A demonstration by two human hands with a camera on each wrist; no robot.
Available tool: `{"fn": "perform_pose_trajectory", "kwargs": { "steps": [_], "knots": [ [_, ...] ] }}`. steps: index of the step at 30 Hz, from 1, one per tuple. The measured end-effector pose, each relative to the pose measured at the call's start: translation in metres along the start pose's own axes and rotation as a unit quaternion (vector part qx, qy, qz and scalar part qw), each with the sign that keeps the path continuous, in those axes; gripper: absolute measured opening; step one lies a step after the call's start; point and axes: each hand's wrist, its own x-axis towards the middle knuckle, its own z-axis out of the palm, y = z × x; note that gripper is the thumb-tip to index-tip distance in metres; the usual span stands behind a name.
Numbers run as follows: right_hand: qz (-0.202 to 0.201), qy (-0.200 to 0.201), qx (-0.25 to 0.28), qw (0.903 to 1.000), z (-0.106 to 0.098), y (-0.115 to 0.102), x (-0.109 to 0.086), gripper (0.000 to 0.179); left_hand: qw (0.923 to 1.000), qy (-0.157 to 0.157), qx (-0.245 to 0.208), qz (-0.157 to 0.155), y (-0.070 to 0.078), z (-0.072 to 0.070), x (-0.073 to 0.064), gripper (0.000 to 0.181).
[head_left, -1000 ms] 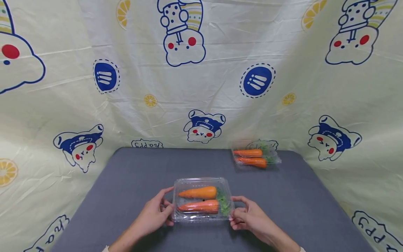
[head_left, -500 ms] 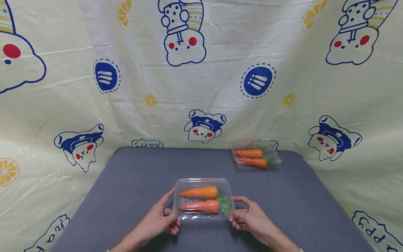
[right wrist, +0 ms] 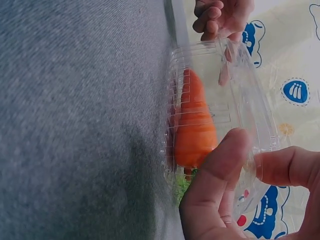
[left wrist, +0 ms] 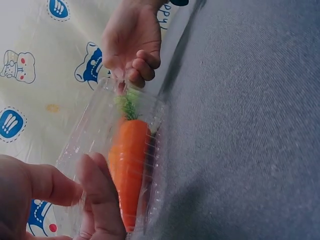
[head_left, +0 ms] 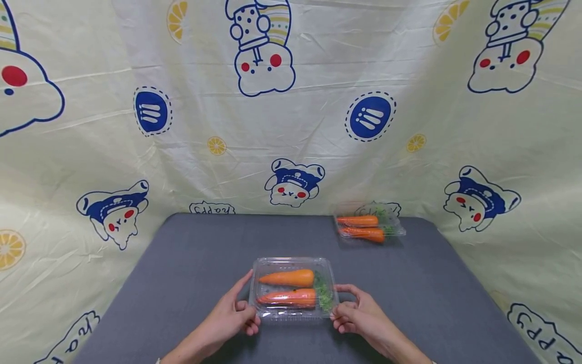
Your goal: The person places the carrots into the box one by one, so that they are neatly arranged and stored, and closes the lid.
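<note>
A clear plastic clamshell box point(head_left: 291, 316) is near the front middle of the table in the head view, its lid down. Inside lie two orange carrots point(head_left: 287, 277), tips to the left, with green leafy tops point(head_left: 324, 293) at the right end. My left hand point(head_left: 229, 313) grips the box's left side, with the index finger along the edge and the thumb near the front corner. At the front right corner, my right hand point(head_left: 364, 316) pinches the rim between thumb and fingers. Both wrist views show plastic between thumb and fingers; whether the box touches the table I cannot tell.
Another clear box point(head_left: 397, 231) holding two carrots point(head_left: 364, 233) and greens stands at the back right of the grey table point(head_left: 204, 253). A patterned cream curtain point(head_left: 191, 111) hangs behind the table and along both sides.
My left hand's thumb and lower fingers have shifted right, under the box's front left corner, and the index finger has straightened along its side. The right hand and box are nearly still.
</note>
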Motion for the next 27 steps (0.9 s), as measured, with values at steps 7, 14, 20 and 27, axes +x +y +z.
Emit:
{"fn": "perform_pose_trajectory", "kwargs": {
  "steps": [7, 14, 20, 27],
  "knots": [
    [-0.045, 0.013, -0.063, 0.9969, 0.001, 0.003, 0.001, 0.069, 0.9993, 0.020, 0.032, 0.001, -0.004, -0.002, 0.004, 0.098],
    [-0.079, 0.042, -0.117, 0.9890, 0.004, 0.005, 0.002, 0.066, 0.9975, 0.035, 0.061, 0.008, -0.004, -0.004, 0.001, 0.096],
    [-0.096, 0.073, -0.154, 0.9806, 0.001, 0.003, 0.000, 0.063, 0.9905, 0.037, 0.123, 0.048, -0.002, -0.010, -0.002, 0.095],
    [-0.109, 0.152, -0.255, 0.9487, -0.023, -0.005, -0.006, 0.069, 0.9594, 0.034, 0.248, 0.129, 0.000, -0.032, 0.000, 0.080]
  ]
}}
